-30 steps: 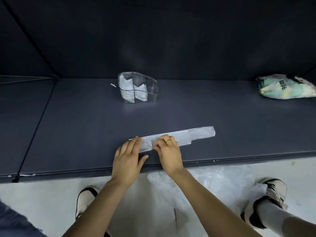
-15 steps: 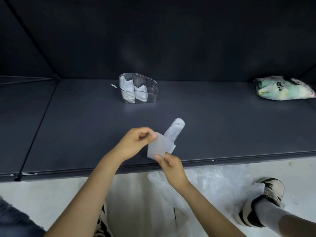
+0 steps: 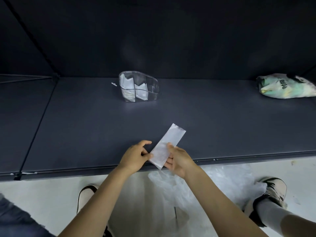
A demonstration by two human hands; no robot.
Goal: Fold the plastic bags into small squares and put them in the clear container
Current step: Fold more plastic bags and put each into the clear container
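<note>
A person's two bare hands meet low in the centre of the frame, above the front edge of a dark grey table [image 3: 222, 125]. Between them is a plastic bag folded into a long, narrow white strip [image 3: 166, 146], which slants from the lower centre up towards the right. The left hand [image 3: 135, 158] pinches the strip's lower left edge between thumb and fingers. The right hand [image 3: 178, 159] holds the strip's lower right side, thumb on top and fingers underneath. The strip's upper end reaches out beyond both hands over the table; whether it touches the surface cannot be told. Well above the hands, in the upper centre of the frame, a clear container [image 3: 139, 88] stands on the table with white folded bags inside its compartments. At the far right edge of the frame lies a crumpled green and white bag [image 3: 285, 88]. Below the table, loose clear plastic [image 3: 196, 183] lies on the pale floor between the person's shoes.
</note>
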